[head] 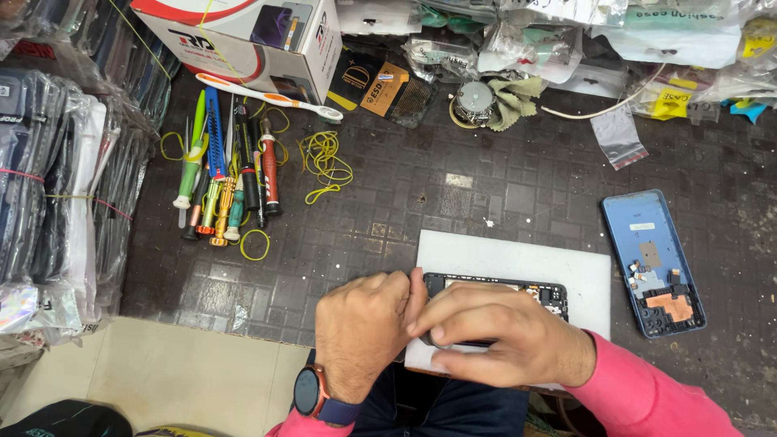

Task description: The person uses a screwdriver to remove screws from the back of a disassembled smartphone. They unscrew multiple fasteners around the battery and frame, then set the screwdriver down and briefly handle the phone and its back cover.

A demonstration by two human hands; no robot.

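Observation:
An opened black phone lies on a white board at the near edge of the dark mat. My left hand, with a dark watch on its wrist, presses against the phone's left end, its thumb on the upper left corner. My right hand, in a pink sleeve, lies over the phone's middle and lower edge, fingers curled around it. Most of the phone is hidden under both hands.
A blue phone back cover with small parts inside lies at the right. A row of screwdrivers, yellow rubber bands and a toothbrush lie at the back left. Bagged phone cases pile up left and behind.

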